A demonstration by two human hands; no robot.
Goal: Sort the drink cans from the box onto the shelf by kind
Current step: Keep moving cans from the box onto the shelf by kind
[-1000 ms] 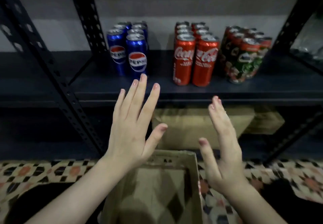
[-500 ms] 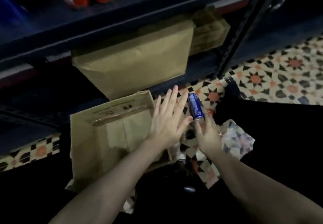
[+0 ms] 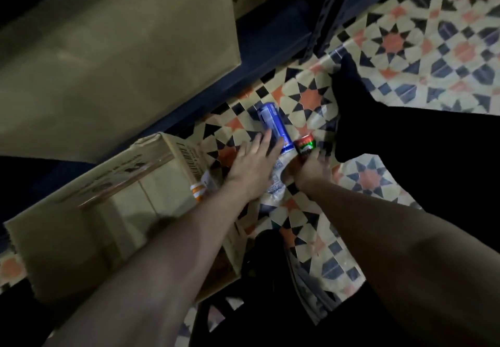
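reaching floorward, left hand (image 3: pixel 253 164) spread beside blue can (image 3: pixel 273 126); right hand (image 3: pixel 311 169) gripping green can (image 3: pixel 305 145)

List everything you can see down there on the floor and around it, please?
blue can: 1, blue, lying on the tiles beyond the left hand
red-and-green can: 1, red and green, on the tiles at the right hand
open cardboard box: 1, tan, on the floor at left
large cardboard box: 1, tan, on the low shelf above
tiled floor: patterned cream, orange, dark blue
shelf upright: 1, dark
left hand: 1, open, beside the blue can
right hand: 1, at the red-and-green can; grip unclear
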